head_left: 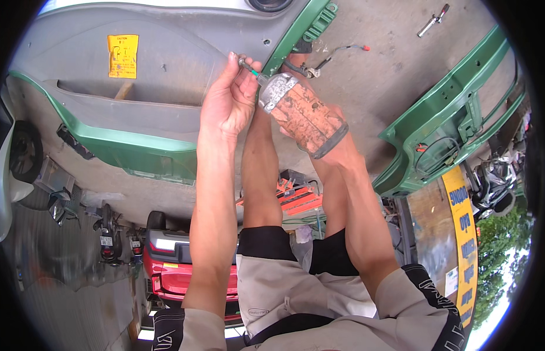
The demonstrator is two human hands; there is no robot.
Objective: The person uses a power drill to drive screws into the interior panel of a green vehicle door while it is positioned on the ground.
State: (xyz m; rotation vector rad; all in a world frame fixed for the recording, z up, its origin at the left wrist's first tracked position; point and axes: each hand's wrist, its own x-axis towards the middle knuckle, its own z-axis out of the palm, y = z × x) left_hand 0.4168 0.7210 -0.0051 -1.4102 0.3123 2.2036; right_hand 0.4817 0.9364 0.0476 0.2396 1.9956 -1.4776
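Observation:
In front of me my right hand [337, 112] is wrapped round the grip of a worn orange power driver [310, 114] with a scuffed grey nose. The driver's body hides most of those fingers. A slim metal bit with a green band [254, 72] sticks out of the nose, pointing up and to the left. Thumb and fingers of my left hand [228, 102] pinch around the bit's far end; a small dark metal piece [243, 60] shows at the tip. Both hands are above the edge of a grey car door panel [167, 64] with green metal borders.
A second green door part [442, 128] lies at the right. Beyond my hands are a wire with a red connector [345, 48] and a ratchet-like metal tool [433, 21]. An orange-red tool case [299, 202] sits between my legs. A yellow label [122, 57] marks the panel.

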